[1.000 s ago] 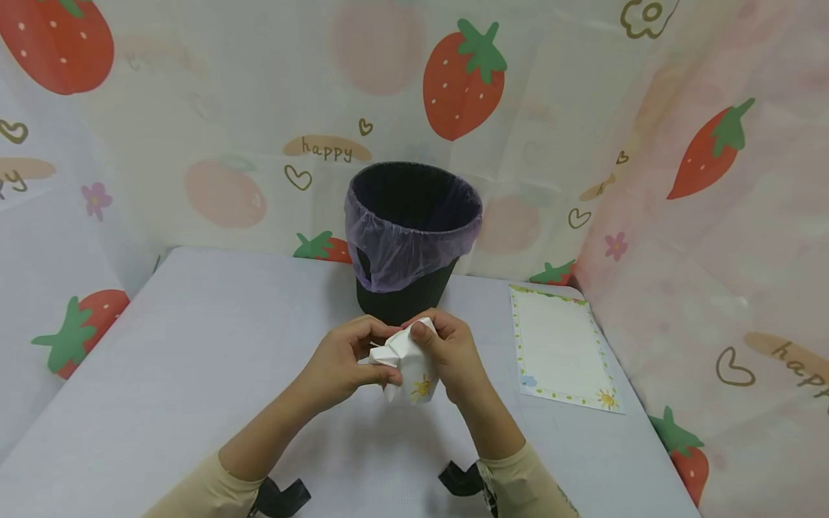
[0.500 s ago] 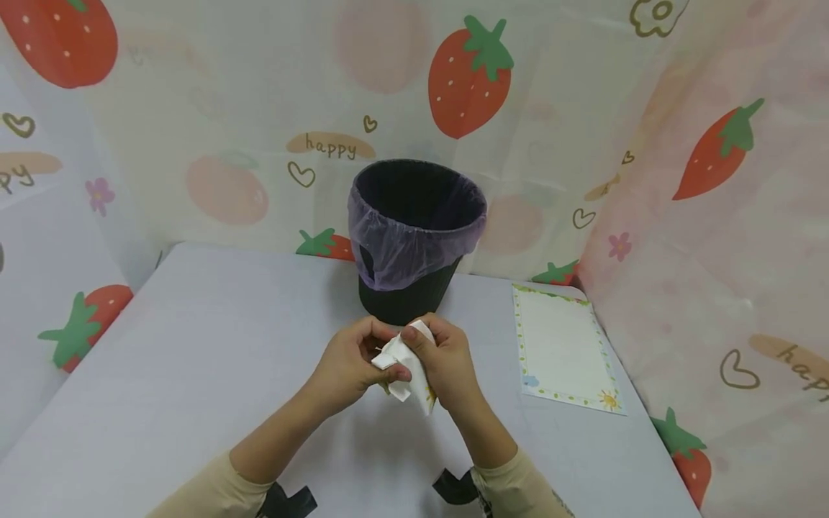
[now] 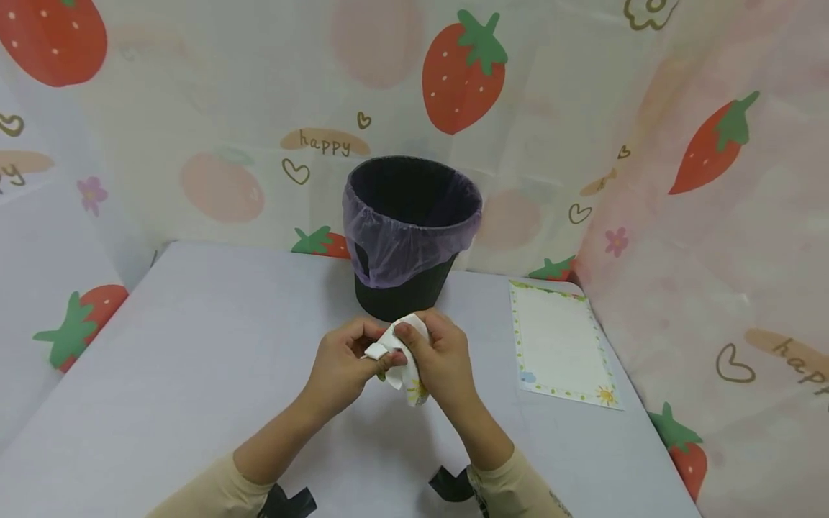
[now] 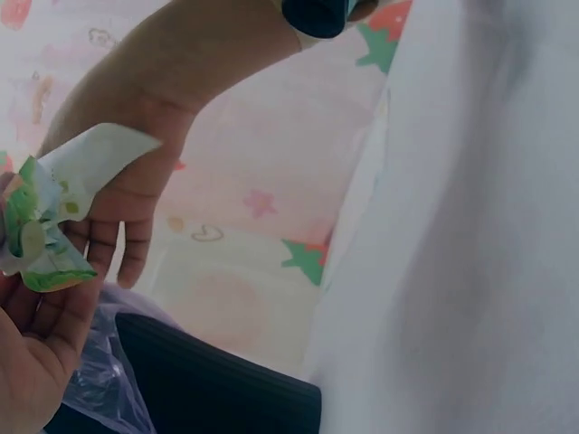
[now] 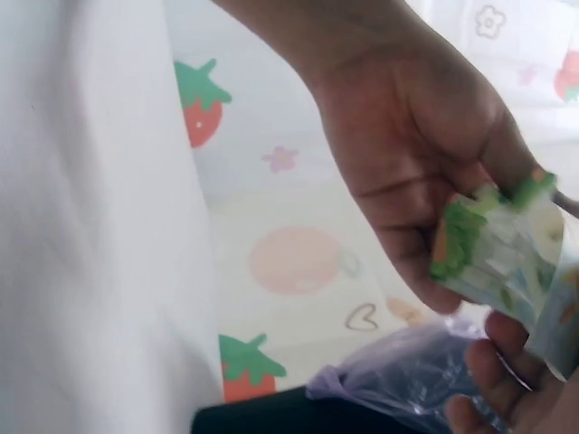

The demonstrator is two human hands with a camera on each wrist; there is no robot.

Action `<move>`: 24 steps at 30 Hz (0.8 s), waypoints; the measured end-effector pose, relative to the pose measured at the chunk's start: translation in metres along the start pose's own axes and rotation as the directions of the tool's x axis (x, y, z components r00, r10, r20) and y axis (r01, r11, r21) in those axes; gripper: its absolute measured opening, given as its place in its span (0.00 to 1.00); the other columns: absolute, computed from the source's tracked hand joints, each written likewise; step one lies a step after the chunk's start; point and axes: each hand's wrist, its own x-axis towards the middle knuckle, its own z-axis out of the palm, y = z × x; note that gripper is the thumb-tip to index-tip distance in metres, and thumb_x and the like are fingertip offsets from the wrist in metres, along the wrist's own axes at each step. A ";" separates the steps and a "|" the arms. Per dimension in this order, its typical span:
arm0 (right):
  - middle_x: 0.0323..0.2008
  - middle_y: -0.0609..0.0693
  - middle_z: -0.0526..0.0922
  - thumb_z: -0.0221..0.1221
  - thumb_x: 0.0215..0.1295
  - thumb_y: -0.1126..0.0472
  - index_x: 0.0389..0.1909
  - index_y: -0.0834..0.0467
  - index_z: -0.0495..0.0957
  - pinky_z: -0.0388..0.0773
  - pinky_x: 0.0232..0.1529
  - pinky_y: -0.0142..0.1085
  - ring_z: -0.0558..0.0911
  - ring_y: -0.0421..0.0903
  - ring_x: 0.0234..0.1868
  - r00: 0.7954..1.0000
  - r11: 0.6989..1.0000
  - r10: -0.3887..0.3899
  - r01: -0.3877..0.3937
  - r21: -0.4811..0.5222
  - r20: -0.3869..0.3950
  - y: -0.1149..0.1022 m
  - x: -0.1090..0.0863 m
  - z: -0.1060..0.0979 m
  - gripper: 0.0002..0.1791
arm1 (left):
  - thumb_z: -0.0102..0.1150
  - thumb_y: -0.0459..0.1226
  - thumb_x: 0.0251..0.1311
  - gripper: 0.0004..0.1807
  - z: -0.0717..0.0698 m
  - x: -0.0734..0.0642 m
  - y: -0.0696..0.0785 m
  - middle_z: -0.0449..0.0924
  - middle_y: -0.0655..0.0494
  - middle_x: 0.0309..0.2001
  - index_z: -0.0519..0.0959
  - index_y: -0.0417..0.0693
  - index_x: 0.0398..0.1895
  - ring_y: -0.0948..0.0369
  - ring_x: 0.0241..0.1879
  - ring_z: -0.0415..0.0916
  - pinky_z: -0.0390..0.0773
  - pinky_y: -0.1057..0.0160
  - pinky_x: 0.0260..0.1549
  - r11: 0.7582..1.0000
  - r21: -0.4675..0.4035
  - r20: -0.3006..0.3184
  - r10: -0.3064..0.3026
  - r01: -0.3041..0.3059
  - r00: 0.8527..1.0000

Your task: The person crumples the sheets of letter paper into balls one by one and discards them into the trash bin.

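A crumpled sheet of paper (image 3: pixel 411 370), white with a printed sun and green edging, is held between both hands in front of the bin. My left hand (image 3: pixel 340 367) pinches its left side between thumb and fingers. On the other side my right hand (image 3: pixel 447 356) grips it, thumb pressed on top. From the left wrist view the paper (image 4: pixel 90 167) shows folds and green print. In the right wrist view, the folded paper (image 5: pixel 502 249) sits at the fingertips of both hands. Some fingers are hidden behind it.
A black trash bin (image 3: pixel 401 298) lined with a purple bag (image 3: pixel 408 252) stands just beyond the hands. One flat sheet of paper with a decorated border (image 3: pixel 566 345) lies at the right. A strawberry-printed curtain (image 3: pixel 227 86) surrounds the white table (image 3: pixel 162 374).
Both hands have shifted and turned the paper slightly, and it looks more crumpled than a second ago. The bin and flat sheet stay put; the view moves a little.
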 end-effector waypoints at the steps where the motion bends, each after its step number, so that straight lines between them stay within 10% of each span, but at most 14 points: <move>1: 0.39 0.46 0.85 0.66 0.68 0.49 0.43 0.54 0.86 0.81 0.35 0.33 0.81 0.43 0.38 0.998 1.000 -0.009 0.009 -0.004 0.055 0.000 0.002 -0.003 0.12 | 0.79 0.35 0.50 0.15 -0.002 0.001 0.000 0.83 0.50 0.37 0.83 0.42 0.39 0.62 0.30 0.81 0.83 0.66 0.25 1.000 -0.013 0.003 -0.009 0.009 1.000; 7: 0.61 0.49 0.75 0.60 0.56 0.24 0.73 0.51 0.69 0.79 0.46 0.35 0.76 0.47 0.51 0.904 0.996 -0.084 0.072 0.047 0.418 0.004 0.015 -0.031 0.51 | 0.72 0.34 0.61 0.10 -0.014 0.009 0.001 0.81 0.54 0.35 0.79 0.37 0.36 0.63 0.27 0.83 0.84 0.67 0.29 0.982 -0.127 0.033 -0.140 0.143 0.990; 11: 0.62 0.48 0.73 0.67 0.38 0.21 0.76 0.51 0.64 0.77 0.50 0.36 0.74 0.47 0.54 0.861 0.987 -0.157 0.143 0.066 0.484 0.006 0.018 -0.040 0.65 | 0.70 0.34 0.62 0.07 -0.018 0.011 0.003 0.82 0.57 0.33 0.79 0.42 0.34 0.64 0.26 0.82 0.82 0.68 0.28 0.966 -0.173 0.056 -0.187 0.194 0.981; 24: 0.49 0.46 0.80 0.85 0.24 0.49 0.57 0.57 0.75 0.80 0.36 0.33 0.79 0.44 0.43 0.966 0.991 -0.091 0.112 -0.075 0.243 -0.004 0.004 -0.015 0.51 | 0.69 0.38 0.65 0.10 -0.009 0.006 0.001 0.80 0.59 0.26 0.79 0.45 0.30 0.64 0.26 0.76 0.80 0.69 0.27 0.945 -0.217 0.034 -0.244 0.245 0.969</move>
